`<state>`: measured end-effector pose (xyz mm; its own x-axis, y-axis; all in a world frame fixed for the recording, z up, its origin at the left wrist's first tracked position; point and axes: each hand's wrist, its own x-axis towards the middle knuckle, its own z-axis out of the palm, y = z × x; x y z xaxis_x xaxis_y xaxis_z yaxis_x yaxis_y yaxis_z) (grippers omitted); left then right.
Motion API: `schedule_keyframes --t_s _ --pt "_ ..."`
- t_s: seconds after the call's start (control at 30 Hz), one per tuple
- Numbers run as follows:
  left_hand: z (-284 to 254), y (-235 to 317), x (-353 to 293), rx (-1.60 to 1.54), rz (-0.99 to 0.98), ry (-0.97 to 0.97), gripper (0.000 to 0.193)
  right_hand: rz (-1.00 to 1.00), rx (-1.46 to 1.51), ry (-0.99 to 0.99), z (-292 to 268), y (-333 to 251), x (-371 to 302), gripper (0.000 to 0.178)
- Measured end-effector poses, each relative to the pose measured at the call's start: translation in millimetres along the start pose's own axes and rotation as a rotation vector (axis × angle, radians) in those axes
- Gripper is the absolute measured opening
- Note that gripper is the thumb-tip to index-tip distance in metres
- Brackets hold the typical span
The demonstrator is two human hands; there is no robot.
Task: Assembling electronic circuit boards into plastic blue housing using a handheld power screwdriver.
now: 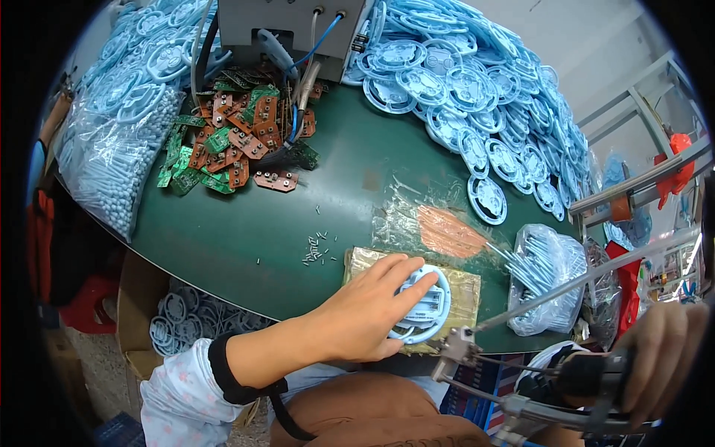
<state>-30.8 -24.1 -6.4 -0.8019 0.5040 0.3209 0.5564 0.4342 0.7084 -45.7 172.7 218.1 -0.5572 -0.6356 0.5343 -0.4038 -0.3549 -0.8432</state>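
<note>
My left hand [372,307] is pressed over a light blue round plastic housing [433,322], its fingers and thumb spread around the rim. The housing lies on a tape-covered pad [463,290] at the table's near edge, its middle partly covered by the fingers. At the right rim of the view, my right hand [665,357] is wrapped around a dark power screwdriver [585,374] mounted on a jointed metal arm [514,404]. That hand is somewhat blurred. A metal joint block [458,346] of the arm is close to the pad's near right corner.
Loose small screws [314,249] lie left of the pad. Brown and green circuit boards [238,141] are heaped before a grey machine [287,22]. Many blue housings [477,89] pile up at the far right. Bags of blue sticks [123,160] and thin rods [547,279] flank the table [339,164].
</note>
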Motion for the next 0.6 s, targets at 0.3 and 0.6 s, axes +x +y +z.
schedule_keyframes --t_s 0.3,0.6 --pt "1.9 0.0 3.8 -0.040 0.001 -0.013 0.084 -0.042 -0.157 0.033 -4.4 42.3 -20.8 0.049" --pt "3.9 -0.4 5.8 -0.040 0.016 -0.001 0.086 0.009 -0.153 -0.128 -22.4 33.5 -20.3 0.054"
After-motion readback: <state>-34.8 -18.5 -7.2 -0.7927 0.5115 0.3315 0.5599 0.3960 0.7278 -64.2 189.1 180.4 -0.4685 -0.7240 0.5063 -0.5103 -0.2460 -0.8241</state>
